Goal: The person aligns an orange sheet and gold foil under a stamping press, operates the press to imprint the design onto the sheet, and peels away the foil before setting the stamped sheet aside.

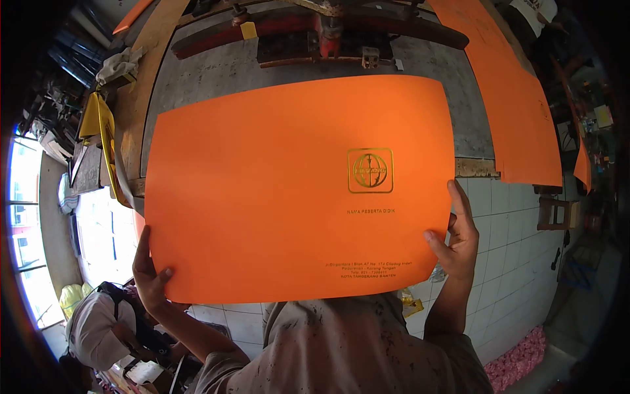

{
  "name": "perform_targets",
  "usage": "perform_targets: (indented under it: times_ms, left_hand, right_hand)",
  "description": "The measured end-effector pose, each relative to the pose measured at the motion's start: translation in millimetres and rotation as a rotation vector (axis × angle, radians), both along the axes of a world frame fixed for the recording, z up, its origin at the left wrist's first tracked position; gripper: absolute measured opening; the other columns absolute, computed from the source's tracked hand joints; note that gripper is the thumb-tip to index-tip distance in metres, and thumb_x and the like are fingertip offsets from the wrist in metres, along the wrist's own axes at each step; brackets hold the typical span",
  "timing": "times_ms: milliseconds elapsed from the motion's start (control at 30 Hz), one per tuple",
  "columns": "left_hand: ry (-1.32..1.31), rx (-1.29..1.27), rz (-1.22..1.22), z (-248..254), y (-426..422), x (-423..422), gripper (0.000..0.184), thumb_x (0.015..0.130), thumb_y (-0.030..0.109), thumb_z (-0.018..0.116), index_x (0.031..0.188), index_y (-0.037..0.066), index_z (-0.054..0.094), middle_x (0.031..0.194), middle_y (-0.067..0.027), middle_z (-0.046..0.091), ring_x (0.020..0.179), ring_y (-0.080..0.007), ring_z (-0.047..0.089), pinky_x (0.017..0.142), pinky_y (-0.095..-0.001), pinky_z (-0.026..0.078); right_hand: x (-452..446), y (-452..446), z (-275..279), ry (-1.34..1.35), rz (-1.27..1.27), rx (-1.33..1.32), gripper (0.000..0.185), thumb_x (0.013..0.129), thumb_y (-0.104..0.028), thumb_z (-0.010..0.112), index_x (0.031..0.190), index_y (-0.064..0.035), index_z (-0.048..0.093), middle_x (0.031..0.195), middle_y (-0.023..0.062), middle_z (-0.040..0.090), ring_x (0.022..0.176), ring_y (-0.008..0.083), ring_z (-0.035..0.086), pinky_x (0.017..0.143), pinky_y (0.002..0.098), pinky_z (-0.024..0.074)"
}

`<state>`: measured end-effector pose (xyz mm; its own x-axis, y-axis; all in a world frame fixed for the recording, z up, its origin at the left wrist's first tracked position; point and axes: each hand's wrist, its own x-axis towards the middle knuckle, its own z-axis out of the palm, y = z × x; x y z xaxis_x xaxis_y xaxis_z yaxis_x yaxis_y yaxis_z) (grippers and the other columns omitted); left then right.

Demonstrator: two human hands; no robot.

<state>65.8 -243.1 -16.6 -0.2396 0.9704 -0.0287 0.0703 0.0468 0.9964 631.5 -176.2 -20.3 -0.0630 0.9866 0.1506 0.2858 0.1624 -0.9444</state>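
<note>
A large orange sheet (262,190) with a gold emblem and gold lettering on its right half is held up in front of my body. My left hand (151,276) grips its lower left edge, thumb on the front face and fingers behind. At the right edge my right hand (457,236) holds the sheet the same way, thumb on the front. Behind the sheet's top lies a grey metal bed (216,75), with a dark red press frame (420,33) across it. The sheet hides part of this bed.
More orange sheets (525,125) lie on the right side of the table. Yellow material (98,125) hangs at the left. A person (102,325) is at the lower left, another (535,13) at the upper right. A wooden stool (558,214) stands at right.
</note>
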Motion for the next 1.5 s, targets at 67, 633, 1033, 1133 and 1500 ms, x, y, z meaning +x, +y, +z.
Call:
perform_targets:
  times_ms: [67, 633, 1033, 1133, 1500]
  left_hand:
    - [-0.002, 0.008, -0.014, 0, 1, 1, 0.102, 0.071, 0.011, 0.091, 0.154, -0.009, 0.034, 0.152, -0.0222, 0.05, 0.127, -0.0249, 0.062, 0.105, -0.0385, 0.051]
    - [0.146, 0.015, -0.085, -2, -9, 89, 0.096, 0.072, 0.014, 0.091, 0.151, -0.009, 0.041, 0.149, -0.0201, 0.055, 0.115, -0.0221, 0.067, 0.097, -0.0351, 0.053]
    - [-0.044, 0.718, -0.675, 29, 139, 478, 0.083, 0.095, 0.01, 0.07, 0.16, -0.003, 0.02, 0.163, -0.0268, 0.029, 0.131, -0.0396, 0.057, 0.099, -0.0403, 0.055]
    - [-0.251, 0.504, -0.669, 22, 168, 528, 0.087, 0.095, 0.008, 0.069, 0.161, -0.002, 0.015, 0.163, -0.0284, 0.026, 0.127, -0.0398, 0.059, 0.099, -0.0416, 0.053]
    - [-0.171, -0.194, -1.139, -27, 51, 202, 0.025, 0.101, 0.017, 0.064, 0.118, 0.001, 0.073, 0.101, -0.0086, 0.078, 0.086, -0.0174, 0.074, 0.079, -0.0299, 0.059]
  right_hand:
    - [2, -1, 3, 0.007, -0.012, -0.002, 0.079, 0.083, 0.003, 0.071, 0.155, 0.0042, 0.038, 0.161, 0.0206, 0.037, 0.122, 0.0224, 0.065, 0.092, 0.031, 0.0563]
    - [85, -12, 50, -0.46, -0.249, 0.051, 0.07, 0.09, -0.004, 0.067, 0.155, -0.0053, 0.043, 0.161, 0.0175, 0.041, 0.139, 0.0271, 0.051, 0.106, 0.0374, 0.0497]
    - [444, 114, 172, -1.263, -0.444, 0.288, 0.073, 0.096, 0.006, 0.051, 0.162, -0.0171, 0.031, 0.168, 0.0073, 0.029, 0.155, 0.0289, 0.026, 0.124, 0.0439, 0.0277]
    - [504, 148, 142, -1.528, -0.565, 0.202, 0.067, 0.1, -0.013, 0.058, 0.162, -0.0176, 0.032, 0.168, 0.011, 0.029, 0.155, 0.0319, 0.026, 0.124, 0.0472, 0.0277]
    - [306, 173, 2, -1.003, -0.434, -0.133, 0.071, 0.102, -0.058, 0.05, 0.159, -0.017, 0.037, 0.168, 0.0144, 0.026, 0.156, 0.0318, 0.021, 0.125, 0.0476, 0.0245]
